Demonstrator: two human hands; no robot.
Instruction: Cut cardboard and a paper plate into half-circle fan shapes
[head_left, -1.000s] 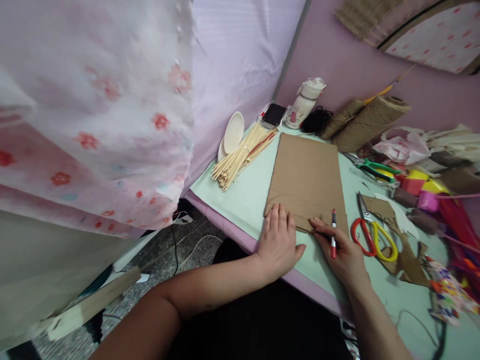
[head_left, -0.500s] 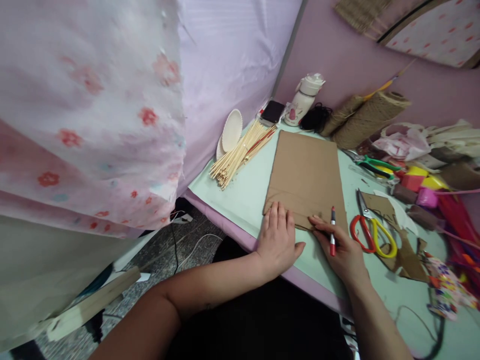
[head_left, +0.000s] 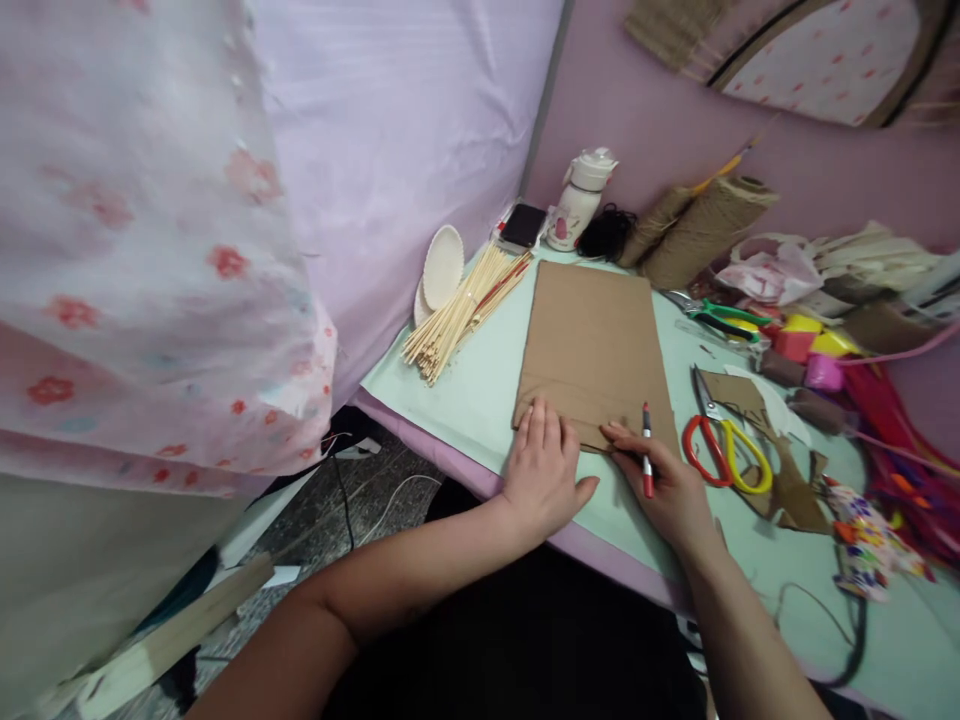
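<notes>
A brown cardboard sheet [head_left: 589, 350] lies flat on the table, its near edge toward me. My left hand [head_left: 544, 465] rests palm down on its near left part, fingers stretched out and thumb out to the side. At the near right part of the sheet is my right hand [head_left: 667, 495], fingers closed around a red-tipped pen [head_left: 647, 455] that stands nearly upright between them. Its thumb and fingertips touch the near edge of the cardboard. Just right of this hand lie scissors [head_left: 724, 450] with one red and one yellow handle.
A bundle of wooden sticks [head_left: 469, 310] and white scalloped ovals [head_left: 444, 268] sit at the left. Behind stand a white bottle [head_left: 577, 205] and twine rolls [head_left: 705, 235]. Cardboard scraps [head_left: 799, 500], pliers [head_left: 724, 318] and craft supplies [head_left: 825, 350] crowd the right side.
The camera view has turned a little to the right, so the table's things sit further left in the picture. Both hands keep nearly the same place on the cardboard.
</notes>
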